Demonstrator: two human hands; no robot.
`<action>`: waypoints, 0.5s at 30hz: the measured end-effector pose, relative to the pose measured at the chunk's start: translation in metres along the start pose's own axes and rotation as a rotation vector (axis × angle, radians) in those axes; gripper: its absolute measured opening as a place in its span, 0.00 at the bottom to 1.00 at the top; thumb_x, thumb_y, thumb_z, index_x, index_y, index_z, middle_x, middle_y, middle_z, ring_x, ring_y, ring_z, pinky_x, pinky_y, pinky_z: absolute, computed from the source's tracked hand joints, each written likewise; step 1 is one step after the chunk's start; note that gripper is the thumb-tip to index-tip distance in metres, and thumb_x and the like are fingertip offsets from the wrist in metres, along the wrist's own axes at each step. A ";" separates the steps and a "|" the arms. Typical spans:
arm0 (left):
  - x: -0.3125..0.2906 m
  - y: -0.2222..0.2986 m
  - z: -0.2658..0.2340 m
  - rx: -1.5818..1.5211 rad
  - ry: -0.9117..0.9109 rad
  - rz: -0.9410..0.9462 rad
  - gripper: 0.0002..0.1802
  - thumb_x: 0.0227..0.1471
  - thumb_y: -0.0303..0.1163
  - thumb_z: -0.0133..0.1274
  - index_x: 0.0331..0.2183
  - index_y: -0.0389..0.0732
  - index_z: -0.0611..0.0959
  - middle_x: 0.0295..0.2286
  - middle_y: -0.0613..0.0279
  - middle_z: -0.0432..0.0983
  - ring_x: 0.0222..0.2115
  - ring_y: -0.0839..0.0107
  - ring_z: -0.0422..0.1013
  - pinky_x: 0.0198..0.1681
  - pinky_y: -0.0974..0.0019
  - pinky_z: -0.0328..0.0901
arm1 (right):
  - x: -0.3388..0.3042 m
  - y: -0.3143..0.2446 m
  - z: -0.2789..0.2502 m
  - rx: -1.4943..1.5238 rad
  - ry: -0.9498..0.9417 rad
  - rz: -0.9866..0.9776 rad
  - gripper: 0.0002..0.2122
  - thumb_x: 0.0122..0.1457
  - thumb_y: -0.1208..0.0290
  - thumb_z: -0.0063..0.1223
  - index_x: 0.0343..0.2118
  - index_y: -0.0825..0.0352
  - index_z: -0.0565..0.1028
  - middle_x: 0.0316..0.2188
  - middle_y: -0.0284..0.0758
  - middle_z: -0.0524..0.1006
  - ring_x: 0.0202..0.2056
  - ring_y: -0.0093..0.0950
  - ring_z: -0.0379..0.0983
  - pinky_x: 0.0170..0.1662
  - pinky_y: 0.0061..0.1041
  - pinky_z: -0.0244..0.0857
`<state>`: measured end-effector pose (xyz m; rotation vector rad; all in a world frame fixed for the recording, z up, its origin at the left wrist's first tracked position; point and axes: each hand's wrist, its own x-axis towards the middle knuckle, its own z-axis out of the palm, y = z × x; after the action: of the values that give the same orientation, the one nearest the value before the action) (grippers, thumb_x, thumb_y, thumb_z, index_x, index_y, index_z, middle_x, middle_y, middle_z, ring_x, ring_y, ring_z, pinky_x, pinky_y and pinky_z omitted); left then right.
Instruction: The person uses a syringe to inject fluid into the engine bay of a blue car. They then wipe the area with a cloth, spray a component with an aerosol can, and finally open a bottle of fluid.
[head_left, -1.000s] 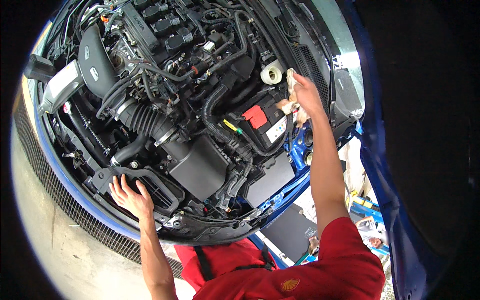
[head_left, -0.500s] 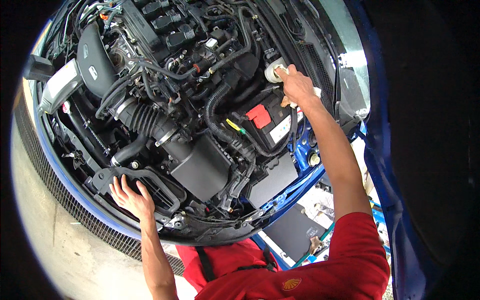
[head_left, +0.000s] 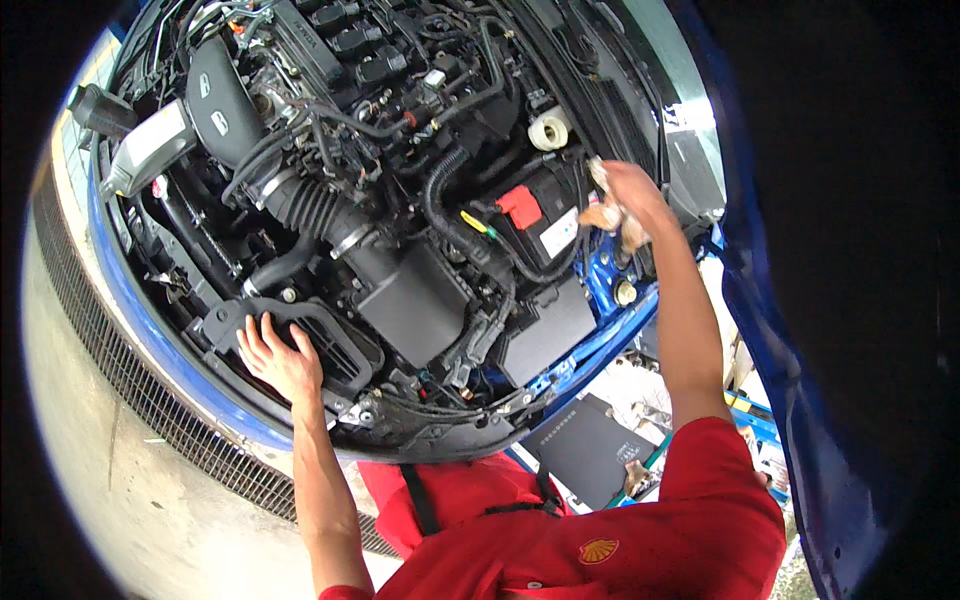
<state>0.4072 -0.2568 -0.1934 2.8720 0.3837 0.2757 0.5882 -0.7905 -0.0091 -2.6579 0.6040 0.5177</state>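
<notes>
Crumpled white-and-tan cloth (head_left: 600,216) hangs over a rear corner of the blue car (head_left: 192,378) with its engine bay exposed. The right hand (head_left: 640,195) curls closed around it, loose ends dangling; gathering those into the palm would probably give better control. The left hand (head_left: 285,365), fingers spread and gripping nothing, rests on the slotted black plastic duct (head_left: 342,340); leaning lightly there seems wise. Beside the cloth sits the black rectangular battery (head_left: 550,200); its looped black cable (head_left: 544,281) could snag folds. Near, but apart, stands the round cream plastic reservoir (head_left: 549,130).
</notes>
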 end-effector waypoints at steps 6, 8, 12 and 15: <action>-0.001 -0.002 -0.003 0.021 0.042 0.029 0.27 0.57 0.45 0.55 0.55 0.43 0.75 0.60 0.55 0.63 0.64 0.51 0.53 0.66 0.46 0.47 | -0.205 0.105 0.015 1.053 -0.107 0.422 0.19 0.65 0.67 0.47 0.58 0.66 0.69 0.42 0.37 0.78 0.39 0.29 0.78 0.40 0.33 0.78; 0.002 -0.003 0.001 0.031 0.067 0.032 0.28 0.57 0.46 0.54 0.55 0.43 0.75 0.60 0.55 0.64 0.64 0.51 0.54 0.66 0.46 0.47 | -0.269 0.112 0.030 1.245 -0.178 0.432 0.18 0.65 0.63 0.50 0.55 0.65 0.71 0.38 0.34 0.78 0.36 0.28 0.79 0.36 0.32 0.78; 0.001 -0.005 0.007 0.022 0.088 0.047 0.29 0.57 0.47 0.53 0.55 0.42 0.74 0.59 0.54 0.64 0.64 0.50 0.54 0.66 0.44 0.47 | -0.362 0.113 0.069 1.313 0.050 0.429 0.17 0.63 0.60 0.56 0.51 0.64 0.74 0.35 0.32 0.78 0.33 0.26 0.78 0.34 0.28 0.77; 0.000 -0.012 0.013 -0.071 0.113 0.071 0.30 0.57 0.46 0.53 0.56 0.40 0.73 0.59 0.51 0.64 0.64 0.48 0.54 0.66 0.43 0.46 | -0.408 0.110 0.072 1.407 0.089 0.354 0.15 0.63 0.61 0.58 0.49 0.62 0.76 0.35 0.32 0.79 0.33 0.27 0.79 0.34 0.32 0.77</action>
<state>0.4074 -0.2478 -0.2089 2.8113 0.2862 0.4569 0.1743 -0.7153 0.0721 -1.2442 0.9743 -0.0206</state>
